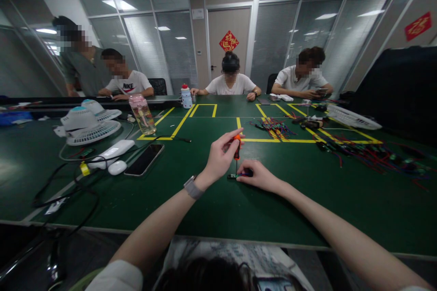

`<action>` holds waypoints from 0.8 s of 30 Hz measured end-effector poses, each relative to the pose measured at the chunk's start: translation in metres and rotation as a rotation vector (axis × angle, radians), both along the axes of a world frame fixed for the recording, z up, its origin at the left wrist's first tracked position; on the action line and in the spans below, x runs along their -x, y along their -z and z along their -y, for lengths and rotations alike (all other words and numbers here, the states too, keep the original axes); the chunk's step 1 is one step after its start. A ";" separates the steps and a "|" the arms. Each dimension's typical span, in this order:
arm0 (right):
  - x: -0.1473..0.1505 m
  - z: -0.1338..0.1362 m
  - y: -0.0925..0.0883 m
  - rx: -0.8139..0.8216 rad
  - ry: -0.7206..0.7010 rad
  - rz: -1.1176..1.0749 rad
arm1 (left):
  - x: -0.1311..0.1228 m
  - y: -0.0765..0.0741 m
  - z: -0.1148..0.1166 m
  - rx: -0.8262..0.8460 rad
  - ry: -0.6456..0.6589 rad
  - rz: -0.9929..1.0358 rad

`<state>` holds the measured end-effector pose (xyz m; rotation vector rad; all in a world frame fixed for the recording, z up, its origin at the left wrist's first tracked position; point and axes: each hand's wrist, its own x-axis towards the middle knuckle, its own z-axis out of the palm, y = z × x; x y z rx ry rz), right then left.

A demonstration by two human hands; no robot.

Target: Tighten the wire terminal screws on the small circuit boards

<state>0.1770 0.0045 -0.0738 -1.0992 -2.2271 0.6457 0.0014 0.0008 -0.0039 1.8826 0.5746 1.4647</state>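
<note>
Dark strands (205,277) and a pale patterned cloth (276,259) sit nearest you at the lower edge. Your left hand (223,152) is curled around the orange-and-black handle of a screwdriver (236,152), which stands nearly upright. Your right hand (257,176) is pinched narrow at the right end of a small circuit board (232,176), which lies flat on the green worktop (136,209) directly beneath the shaft. You cannot tell whether the tip touches it.

Expect the screwdriver to be light and rigid; grip the thick handle, since the thin shaft gives little purchase. The board should be light, stiff and fragile, liable to skid under sideways pressure. Hold it by its edges, and avoid tugging the wires beside your right fingers, as their joints could give.

Farther out, a tangle of coloured wires (275,128) lies ahead to the right; a phone (145,160) and white fans (88,125) lie leftward.
</note>
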 end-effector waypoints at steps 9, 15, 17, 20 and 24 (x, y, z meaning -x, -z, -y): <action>0.001 0.002 -0.002 -0.018 0.013 0.027 | 0.001 -0.001 0.000 -0.061 -0.109 -0.029; 0.001 0.002 -0.003 0.000 0.013 0.022 | 0.000 -0.001 0.001 -0.075 -0.138 -0.041; 0.001 0.002 -0.003 0.001 0.008 0.022 | 0.001 -0.001 0.001 -0.115 -0.202 -0.053; 0.001 0.003 -0.004 -0.001 0.011 0.023 | 0.001 0.000 0.000 -0.082 -0.124 -0.030; 0.001 0.003 -0.004 0.001 0.020 0.028 | 0.000 0.001 0.000 -0.010 -0.033 0.019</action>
